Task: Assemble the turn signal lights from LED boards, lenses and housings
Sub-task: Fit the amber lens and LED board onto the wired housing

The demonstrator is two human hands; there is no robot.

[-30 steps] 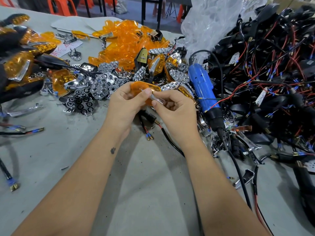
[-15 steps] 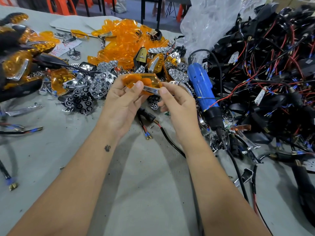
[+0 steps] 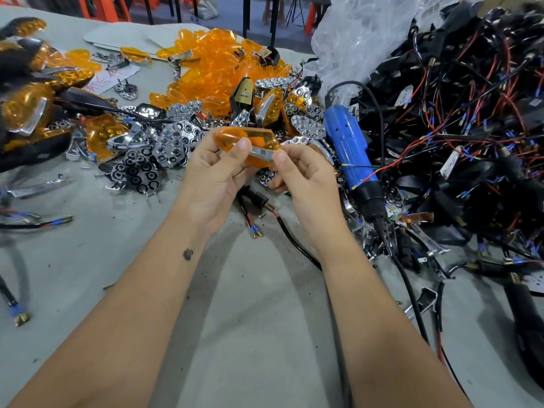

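At the far left of the grey surface (image 3: 88, 260) lie finished turn signals (image 3: 26, 113) with amber lenses in black housings, partly blurred. Just right of them a spread of chrome reflector plates (image 3: 141, 169) with hexagonal cells rests on the surface, and behind these rises a heap of loose amber lenses (image 3: 212, 63).

The left hand (image 3: 217, 175) is raised above the surface in the middle of the view, its thumb and curled fingers pinching the left end of an amber lens (image 3: 247, 139). The lens lies across between the two hands, over the near edge of the reflector pile. A chrome trim strip (image 3: 262, 153) runs along its lower side. The right hand (image 3: 306, 175) pinches the right end, thumb tip on the chrome strip, fingers curled beneath.

Under the hands a black cable with red wires and blue-sleeved terminals (image 3: 254, 231) lies on the surface. Just right of the right hand rests a blue electric screwdriver (image 3: 348, 148), nose toward the viewer. Farther right sprawls a tangle of black housings with red and black wires (image 3: 471, 113), with a clear plastic bag (image 3: 362, 33) behind.
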